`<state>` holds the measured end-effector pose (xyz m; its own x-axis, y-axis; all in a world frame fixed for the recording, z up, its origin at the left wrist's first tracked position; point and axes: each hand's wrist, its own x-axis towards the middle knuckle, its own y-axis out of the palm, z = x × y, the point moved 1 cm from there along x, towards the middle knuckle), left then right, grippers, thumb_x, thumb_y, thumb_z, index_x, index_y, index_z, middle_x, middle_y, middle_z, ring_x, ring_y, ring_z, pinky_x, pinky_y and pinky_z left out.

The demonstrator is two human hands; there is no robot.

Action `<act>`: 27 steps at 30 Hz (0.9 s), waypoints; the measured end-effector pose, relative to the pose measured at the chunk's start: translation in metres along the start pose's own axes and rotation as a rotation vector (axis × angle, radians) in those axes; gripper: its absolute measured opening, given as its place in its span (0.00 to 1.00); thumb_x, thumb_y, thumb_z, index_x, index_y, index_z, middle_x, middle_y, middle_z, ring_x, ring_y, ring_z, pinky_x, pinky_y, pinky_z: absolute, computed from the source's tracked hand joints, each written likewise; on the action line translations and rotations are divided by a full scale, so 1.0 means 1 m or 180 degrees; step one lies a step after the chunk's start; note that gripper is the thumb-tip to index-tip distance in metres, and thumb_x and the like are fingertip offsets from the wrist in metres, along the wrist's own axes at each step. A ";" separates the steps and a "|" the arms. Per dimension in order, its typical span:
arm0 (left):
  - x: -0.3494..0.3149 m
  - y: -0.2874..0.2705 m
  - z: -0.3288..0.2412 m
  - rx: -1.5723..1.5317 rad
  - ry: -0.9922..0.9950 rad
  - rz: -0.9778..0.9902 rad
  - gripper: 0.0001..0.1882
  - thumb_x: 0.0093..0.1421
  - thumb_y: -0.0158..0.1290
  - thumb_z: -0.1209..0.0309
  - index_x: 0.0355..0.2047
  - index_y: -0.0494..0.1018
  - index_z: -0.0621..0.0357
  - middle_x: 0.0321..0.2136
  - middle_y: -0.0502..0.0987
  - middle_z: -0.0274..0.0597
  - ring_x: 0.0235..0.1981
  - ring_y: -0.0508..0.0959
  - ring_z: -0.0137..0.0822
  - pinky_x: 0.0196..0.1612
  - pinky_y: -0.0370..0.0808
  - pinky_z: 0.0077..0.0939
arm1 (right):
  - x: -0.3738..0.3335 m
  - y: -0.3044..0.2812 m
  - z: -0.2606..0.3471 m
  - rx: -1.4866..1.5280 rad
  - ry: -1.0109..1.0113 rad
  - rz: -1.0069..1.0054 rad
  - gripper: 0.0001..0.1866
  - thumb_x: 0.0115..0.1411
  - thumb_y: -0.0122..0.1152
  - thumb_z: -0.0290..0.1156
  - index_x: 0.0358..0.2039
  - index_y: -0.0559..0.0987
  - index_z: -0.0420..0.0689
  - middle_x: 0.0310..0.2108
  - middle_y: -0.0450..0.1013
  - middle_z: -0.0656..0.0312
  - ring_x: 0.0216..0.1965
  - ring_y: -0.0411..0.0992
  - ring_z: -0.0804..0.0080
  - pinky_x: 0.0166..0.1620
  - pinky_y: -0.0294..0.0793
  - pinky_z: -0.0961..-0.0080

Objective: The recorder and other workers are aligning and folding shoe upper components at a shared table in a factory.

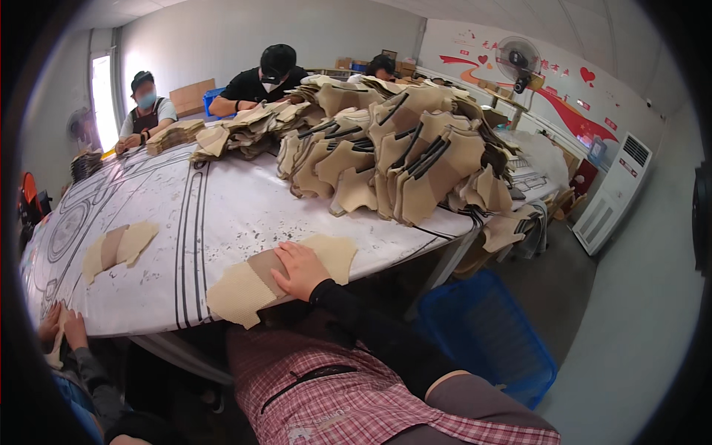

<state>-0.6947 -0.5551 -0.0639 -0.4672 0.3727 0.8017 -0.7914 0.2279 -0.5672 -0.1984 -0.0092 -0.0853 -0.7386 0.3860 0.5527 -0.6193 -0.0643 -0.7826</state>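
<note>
My right hand (300, 268), in a black sleeve, lies palm down on a beige mesh fabric piece (236, 288) at the table's near edge. Its thumb is apart from the fingers, and it covers part of the brown band across the middle. One lower corner of the piece hangs over the edge. To the left, a smaller-looking piece of the same kind (119, 248) rests flat on the table. My left hand is out of sight; only a bit of black sleeve shows at the lower left.
Large piles of similar cut pieces (415, 148) cover the far right of the white-covered table (148, 297). A blue plastic crate (489, 334) stands on the floor at right. A neighbour's hands (67, 326) are at the left edge; several people sit or stand across the table.
</note>
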 end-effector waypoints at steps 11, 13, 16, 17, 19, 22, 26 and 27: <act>-0.003 -0.024 -0.012 -0.1077 -0.0972 0.0115 0.23 0.66 0.52 0.61 0.52 0.68 0.69 0.52 0.72 0.56 0.49 0.71 0.49 0.54 0.69 0.32 | -0.006 0.002 0.000 -0.0101 -0.0120 0.0145 0.29 0.65 0.54 0.47 0.59 0.72 0.38 0.62 0.67 0.48 0.65 0.62 0.53 0.67 0.58 0.59; -0.005 -0.028 -0.013 -0.1270 -0.1149 0.0138 0.24 0.67 0.52 0.60 0.53 0.68 0.70 0.52 0.72 0.55 0.48 0.71 0.47 0.54 0.69 0.30 | -0.008 0.004 0.001 -0.0089 -0.0131 0.0157 0.30 0.65 0.54 0.47 0.59 0.71 0.38 0.61 0.67 0.48 0.65 0.62 0.53 0.67 0.58 0.59; -0.010 -0.036 -0.013 -0.1547 -0.1420 0.0170 0.26 0.67 0.52 0.59 0.55 0.67 0.70 0.52 0.72 0.53 0.48 0.70 0.45 0.53 0.69 0.27 | -0.006 0.003 -0.001 -0.0064 -0.0107 0.0183 0.30 0.64 0.54 0.47 0.59 0.71 0.37 0.62 0.67 0.47 0.65 0.61 0.53 0.68 0.56 0.59; -0.012 -0.040 -0.012 -0.1632 -0.1514 0.0179 0.26 0.67 0.52 0.59 0.56 0.67 0.70 0.52 0.72 0.53 0.48 0.70 0.44 0.53 0.69 0.26 | -0.004 0.002 -0.001 -0.0055 -0.0071 0.0197 0.31 0.65 0.53 0.48 0.59 0.71 0.36 0.62 0.66 0.47 0.66 0.61 0.53 0.69 0.55 0.60; -0.016 -0.046 -0.018 -0.1847 -0.1689 0.0197 0.28 0.68 0.52 0.58 0.57 0.66 0.71 0.52 0.72 0.52 0.48 0.70 0.43 0.53 0.69 0.24 | -0.003 0.001 -0.002 -0.0059 -0.0081 0.0106 0.30 0.64 0.54 0.47 0.59 0.71 0.37 0.62 0.67 0.47 0.65 0.62 0.52 0.68 0.56 0.59; -0.026 -0.067 -0.025 -0.2124 -0.1973 0.0219 0.29 0.68 0.52 0.57 0.58 0.65 0.71 0.52 0.72 0.50 0.48 0.69 0.41 0.53 0.69 0.21 | -0.002 0.001 0.001 -0.0035 -0.0128 0.0072 0.30 0.64 0.55 0.47 0.59 0.71 0.38 0.61 0.67 0.47 0.64 0.62 0.52 0.68 0.57 0.58; -0.015 -0.138 -0.089 -0.2564 -0.2304 0.0288 0.32 0.69 0.52 0.55 0.60 0.64 0.72 0.53 0.71 0.48 0.48 0.68 0.38 0.52 0.68 0.17 | -0.008 -0.005 -0.006 -0.0082 -0.0028 0.0132 0.30 0.65 0.54 0.47 0.59 0.71 0.38 0.61 0.67 0.48 0.65 0.62 0.52 0.68 0.56 0.59; -0.009 -0.167 -0.115 -0.2665 -0.2391 0.0308 0.32 0.69 0.52 0.54 0.61 0.64 0.72 0.53 0.71 0.48 0.48 0.68 0.37 0.52 0.68 0.16 | -0.008 -0.005 -0.007 -0.0085 -0.0021 0.0137 0.30 0.65 0.54 0.47 0.59 0.71 0.38 0.61 0.67 0.48 0.65 0.62 0.52 0.68 0.56 0.59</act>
<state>-0.5127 -0.4935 0.0022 -0.8543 -0.1496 0.4977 -0.3578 0.8639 -0.3544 -0.1880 -0.0053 -0.0879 -0.7661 0.3773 0.5203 -0.5797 -0.0561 -0.8129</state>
